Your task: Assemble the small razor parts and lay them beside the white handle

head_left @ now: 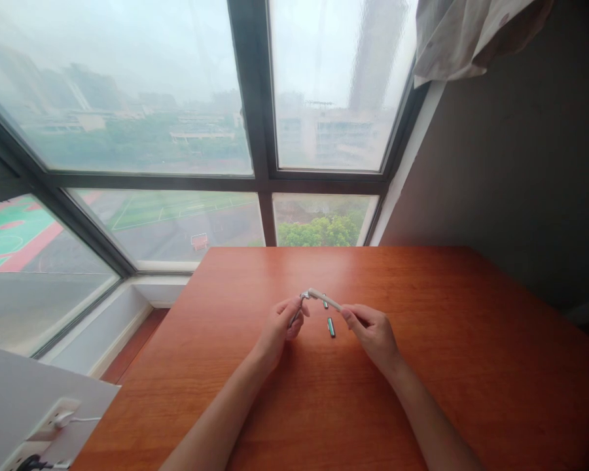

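Both my hands hover low over a reddish wooden table (422, 366). My right hand (373, 332) pinches one end of a slim white stick-shaped device (324, 299). My left hand (283, 325) is closed on the other end, where a small silvery part shows at its fingertips. Between the hands a small green cylinder (330, 327) lies on the table. A second small dark piece (325, 303) sits just behind the white device; what it is I cannot make out.
A large window (255, 176) stands behind the table's far edge. A grey wall (510, 170) runs along the right. A light curtain (466, 33) hangs at top right. At bottom left a white surface carries a power strip (53, 420) with a cable plugged in.
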{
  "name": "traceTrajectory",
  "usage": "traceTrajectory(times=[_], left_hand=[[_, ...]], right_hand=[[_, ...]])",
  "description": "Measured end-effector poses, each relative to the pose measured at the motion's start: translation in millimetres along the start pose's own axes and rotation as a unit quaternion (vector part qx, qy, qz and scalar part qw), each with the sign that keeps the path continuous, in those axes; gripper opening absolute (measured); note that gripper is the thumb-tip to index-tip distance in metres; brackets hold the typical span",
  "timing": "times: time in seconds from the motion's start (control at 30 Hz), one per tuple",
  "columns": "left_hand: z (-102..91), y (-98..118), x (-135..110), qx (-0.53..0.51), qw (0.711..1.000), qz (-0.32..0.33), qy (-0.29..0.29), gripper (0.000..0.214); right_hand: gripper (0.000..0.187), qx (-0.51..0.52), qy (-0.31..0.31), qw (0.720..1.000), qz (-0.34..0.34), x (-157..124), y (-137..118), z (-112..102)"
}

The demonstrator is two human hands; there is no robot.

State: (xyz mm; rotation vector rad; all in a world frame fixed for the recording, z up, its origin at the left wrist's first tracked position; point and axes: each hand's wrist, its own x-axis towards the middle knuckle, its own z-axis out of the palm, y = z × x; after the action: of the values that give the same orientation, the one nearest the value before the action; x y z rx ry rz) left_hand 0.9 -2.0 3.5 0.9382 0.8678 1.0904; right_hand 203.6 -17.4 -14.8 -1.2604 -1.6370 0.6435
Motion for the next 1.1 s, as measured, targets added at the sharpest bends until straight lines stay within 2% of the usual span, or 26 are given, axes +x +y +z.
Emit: traceTrajectory(times=[0.27, 0.43, 0.6, 0.83, 1.1], left_hand=[[-1.3, -0.6, 0.9, -0.004, 1.000, -0.006, -0.001, 0.040], [0.5, -0.7, -0.2, -0.005, 1.000, -0.003, -0.003, 0.041], [-0.8, -3.0, 0.8, -0.004, 1.000, -0.004, -0.008, 0.042], [-0.4, -2.5, 1.4, -0.011, 1.000, -0.003, -0.010, 0.044], [0.4, -2.5, 1.3, -0.011, 1.000, -0.007, -0.007, 0.043]], right_hand=[[0.036, 0.000, 0.015, 1.000, 0.001, -0.3, -2.4, 0.0], [0.037, 0.006, 0.002, 1.000, -0.003, -0.4, -3.0, -0.3], [0.038, -0.008, 0.024, 1.000, 0.012, -0.3, -2.3, -0.2], [0.038, 0.010, -0.001, 1.000, -0.005, -0.5, -2.0, 0.5], [0.038, -0.003, 0.019, 1.000, 0.007, -0.4, -1.2, 0.2]])
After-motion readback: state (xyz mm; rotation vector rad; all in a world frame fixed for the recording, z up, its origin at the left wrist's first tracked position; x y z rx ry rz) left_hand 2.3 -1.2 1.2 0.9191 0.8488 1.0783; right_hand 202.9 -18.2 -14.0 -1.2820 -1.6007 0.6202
